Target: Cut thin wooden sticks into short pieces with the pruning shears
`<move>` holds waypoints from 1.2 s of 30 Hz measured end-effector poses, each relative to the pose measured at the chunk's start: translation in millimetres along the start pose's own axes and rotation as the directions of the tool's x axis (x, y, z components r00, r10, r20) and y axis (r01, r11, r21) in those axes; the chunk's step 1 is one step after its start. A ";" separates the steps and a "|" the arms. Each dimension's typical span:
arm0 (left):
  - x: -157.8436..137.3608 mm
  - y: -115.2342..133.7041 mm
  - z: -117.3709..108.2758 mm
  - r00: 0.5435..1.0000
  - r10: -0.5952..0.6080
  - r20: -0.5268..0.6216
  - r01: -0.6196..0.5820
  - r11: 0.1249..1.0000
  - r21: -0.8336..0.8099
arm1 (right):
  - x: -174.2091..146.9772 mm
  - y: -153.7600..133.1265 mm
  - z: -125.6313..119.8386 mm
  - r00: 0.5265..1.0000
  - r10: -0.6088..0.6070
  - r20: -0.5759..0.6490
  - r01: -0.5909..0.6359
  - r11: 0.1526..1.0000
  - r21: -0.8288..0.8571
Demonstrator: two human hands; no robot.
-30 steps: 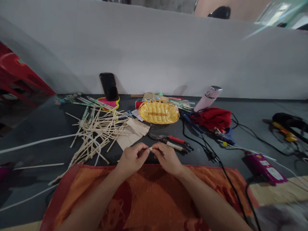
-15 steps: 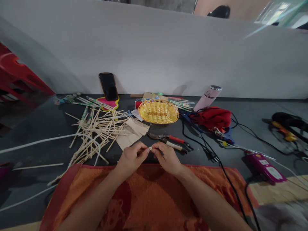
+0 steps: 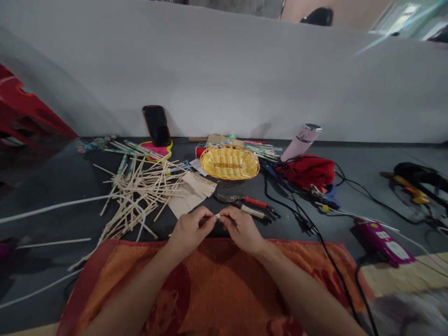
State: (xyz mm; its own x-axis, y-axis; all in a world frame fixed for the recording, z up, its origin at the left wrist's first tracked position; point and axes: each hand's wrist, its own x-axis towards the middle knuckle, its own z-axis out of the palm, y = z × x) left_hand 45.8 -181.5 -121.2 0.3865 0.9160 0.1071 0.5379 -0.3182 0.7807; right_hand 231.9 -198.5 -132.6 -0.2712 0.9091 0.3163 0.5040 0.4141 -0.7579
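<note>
Just below the frame's centre, a small pale piece (image 3: pixel 217 216) is pinched between the fingertips of the left hand (image 3: pixel 189 228) and right hand (image 3: pixel 243 230). Cutters (image 3: pixel 256 202) lie just above the right hand, sticks (image 3: pixel 147 186) at centre left. Dark surface (image 3: pixel 283 229) shows between the right hand and the cord (image 3: pixel 329 256); the surface's far edge meets the wall (image 3: pixel 217 79). Since a second ago, the pinch has held, with everything slightly further left in frame.
</note>
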 end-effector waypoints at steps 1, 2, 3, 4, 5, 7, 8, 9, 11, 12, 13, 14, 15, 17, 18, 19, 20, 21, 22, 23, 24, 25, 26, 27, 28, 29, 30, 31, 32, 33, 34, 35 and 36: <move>-0.1 -0.1 -0.1 1.000 -0.002 -0.001 0.002 1.000 -0.003 | 0.2 0.1 -0.2 1.000 -0.007 -0.001 0.007 1.000 -0.010; 0.0 -0.2 -0.3 1.000 -0.006 -0.003 0.006 1.000 -0.004 | 0.6 0.5 -0.9 1.000 -0.015 -0.002 0.015 1.000 -0.023; 0.1 -0.5 -0.7 1.000 -0.012 -0.005 0.012 1.000 0.000 | 1.0 1.3 -2.4 1.000 -0.023 -0.002 0.023 0.999 -0.041; 0.3 -0.9 -1.3 1.000 -0.018 -0.010 0.018 1.000 0.006 | 1.6 2.6 -4.7 1.000 -0.029 0.002 0.029 0.997 -0.070; 0.6 -1.5 -2.1 1.000 -0.024 -0.019 0.025 1.000 0.009 | 2.3 4.4 -7.8 0.999 -0.031 0.014 0.032 0.993 -0.113; 1.3 -3.2 -3.7 0.999 -0.036 -0.040 0.036 0.999 0.000 | 3.6 8.7 -15.0 0.998 -0.024 0.057 0.037 0.971 -0.237; 1.7 -4.2 -4.3 0.998 -0.042 -0.048 0.041 0.999 -0.011 | 4.2 11.0 -18.4 0.996 -0.016 0.083 0.041 0.951 -0.307; 2.0 -5.2 -4.6 0.997 -0.047 -0.055 0.046 0.999 -0.021 | 4.6 13.1 -21.3 0.994 -0.008 0.110 0.048 0.926 -0.373; 2.5 -7.1 -4.5 0.997 -0.053 -0.061 0.051 0.998 -0.026 | 5.1 15.9 -24.4 0.987 0.010 0.162 0.069 0.878 -0.473; 2.7 -7.8 -4.2 0.997 -0.053 -0.063 0.052 0.998 -0.024 | 5.1 16.5 -24.6 0.983 0.021 0.184 0.077 0.858 -0.507; 2.8 -8.3 -3.8 0.997 -0.051 -0.066 0.049 0.999 -0.022 | 5.1 16.6 -24.1 0.978 0.032 0.205 0.084 0.841 -0.534; 3.0 -8.7 -3.5 0.997 -0.046 -0.069 0.045 0.999 -0.021 | 4.9 16.3 -23.4 0.974 0.042 0.222 0.091 0.826 -0.556; 3.1 -8.8 -3.4 0.997 -0.041 -0.072 0.040 0.999 -0.021 | 4.8 15.9 -22.8 0.970 0.051 0.236 0.097 0.814 -0.572; 3.6 -8.7 -3.7 0.996 -0.035 -0.076 0.033 0.999 -0.021 | 4.7 15.4 -24.1 0.968 0.055 0.246 0.104 0.801 -0.589; 3.8 -8.6 -4.0 0.996 -0.034 -0.078 0.032 0.999 -0.020 | 4.9 15.9 -26.5 0.971 0.051 0.235 0.101 0.801 -0.590; 4.1 -8.4 -4.5 0.996 -0.033 -0.078 0.032 0.999 -0.018 | 5.1 16.9 -30.4 0.976 0.046 0.211 0.089 0.805 -0.586; 4.4 -8.2 -4.9 0.996 -0.035 -0.077 0.034 0.999 -0.016 | 5.3 18.7 -35.7 0.984 0.044 0.171 0.065 0.811 -0.582; 4.6 -8.0 -5.3 0.996 -0.039 -0.077 0.038 0.999 -0.015 | 5.6 21.0 -42.0 0.992 0.044 0.121 0.034 0.814 -0.579; 4.7 -7.9 -5.5 0.996 -0.044 -0.078 0.043 0.999 -0.012 | 5.8 23.9 -48.9 0.996 0.049 0.071 0.002 0.814 -0.581; 4.8 -7.8 -5.6 0.996 -0.050 -0.079 0.049 0.999 -0.009 | 5.8 27.2 -56.0 0.998 0.058 0.032 -0.028 0.810 -0.586; 4.7 -7.9 -5.6 0.995 -0.055 -0.081 0.054 0.998 -0.009 | 5.5 30.7 -62.6 0.998 0.067 0.012 -0.047 0.802 -0.595; 4.6 -8.1 -5.4 0.995 -0.058 -0.084 0.057 0.998 -0.011 | 5.1 34.1 -68.3 0.997 0.079 0.009 -0.057 0.794 -0.605; 4.5 -8.4 -5.2 0.994 -0.060 -0.087 0.058 0.998 -0.016 | 4.5 37.3 -72.6 0.996 0.092 0.019 -0.062 0.787 -0.613; 4.4 -8.9 -5.0 0.994 -0.061 -0.088 0.059 0.998 -0.021 | 3.9 40.1 -75.6 0.993 0.109 0.037 -0.063 0.782 -0.620; 4.4 -9.5 -4.8 0.994 -0.063 -0.089 0.061 0.998 -0.025 | 3.2 42.4 -77.0 0.990 0.129 0.057 -0.065 0.777 -0.627; 4.4 -10.2 -4.7 0.994 -0.068 -0.089 0.065 0.997 -0.030 | 2.7 44.2 -77.3 0.986 0.147 0.074 -0.067 0.771 -0.634; 4.6 -10.8 -4.6 0.993 -0.073 -0.089 0.070 0.997 -0.033 | 2.4 45.6 -76.7 0.983 0.162 0.085 -0.070 0.763 -0.643; 4.9 -11.5 -4.5 0.993 -0.077 -0.088 0.074 0.997 -0.037 | 2.2 46.4 -75.6 0.981 0.173 0.092 -0.071 0.754 -0.653; 5.2 -11.9 -4.4 0.993 -0.081 -0.087 0.078 0.996 -0.043 | 2.3 46.9 -74.4 0.979 0.179 0.095 -0.072 0.744 -0.664; 5.7 -12.2 -4.6 0.992 -0.086 -0.088 0.081 0.995 -0.054 | 2.6 47.2 -73.4 0.978 0.183 0.096 -0.072 0.736 -0.674; 6.1 -12.0 -4.8 0.992 -0.091 -0.089 0.085 0.994 -0.067 | 3.1 47.1 -72.7 0.978 0.186 0.095 -0.073 0.731 -0.678; 6.5 -11.5 -5.4 0.991 -0.097 -0.090 0.089 0.992 -0.083 | 3.7 46.9 -72.5 0.978 0.189 0.092 -0.078 0.732 -0.676; 6.8 -10.6 -6.2 0.991 -0.103 -0.088 0.094 0.990 -0.105 | 4.5 46.5 -72.8 0.978 0.190 0.083 -0.087 0.742 -0.665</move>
State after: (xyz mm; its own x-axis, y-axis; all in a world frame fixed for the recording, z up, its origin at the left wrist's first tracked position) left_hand 38.1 -170.4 -124.9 0.2614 0.9619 0.0799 0.4900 -0.2036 0.8476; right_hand 313.8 -171.9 -124.9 -0.2382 0.9640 0.1182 0.9428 0.2587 -0.2102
